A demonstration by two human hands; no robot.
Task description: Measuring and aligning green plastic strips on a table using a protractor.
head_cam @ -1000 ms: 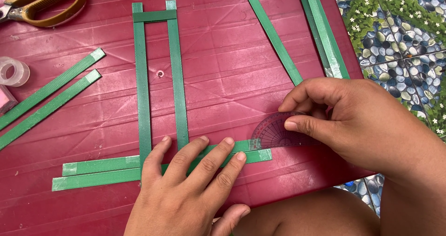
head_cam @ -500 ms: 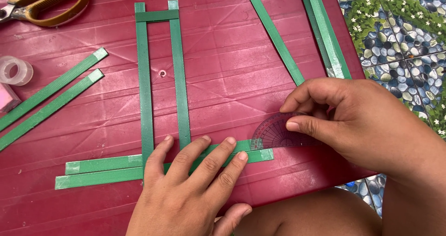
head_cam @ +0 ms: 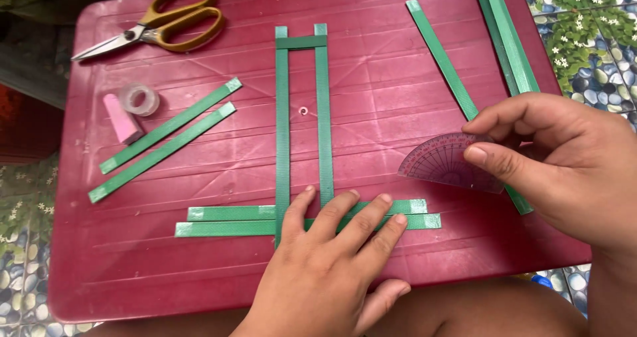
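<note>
Head view shows 2 bare hands over a dark red plastic counter [head_cam: 199, 270]. The left hand [head_cam: 332, 257] lies flat, fingers spread and its grip released, pressing down where 2 horizontal green strips [head_cam: 225, 221] cross the lower ends of 2 upright green strips [head_cam: 302, 111]; a short green crosspiece [head_cam: 302, 42] bridges the uprights near their far ends. The right hand [head_cam: 564, 158] pinches a clear, purplish half-round protractor [head_cam: 444, 164] between thumb and fingertips, its flat edge tilted and just above the right ends of the horizontal strips.

The protractor looks thin, light and stiff, likely slick plastic, so I judge the curved rim the sound place to take it, as the hand does now. The strips seem like flat woven strapping: light, springy along their length and apt to slide on the smooth counter unless pressed flat near the crossing.

Nothing in view serves as a container. At the far left lie yellow-handled scissors [head_cam: 159, 26], a roll of clear tape [head_cam: 141, 99] touching a pink eraser-like block [head_cam: 121, 118], and 2 slanted green strips [head_cam: 166, 141]. More green strips [head_cam: 443, 62] lie slanted at the far right, 1 passing under the right hand.
</note>
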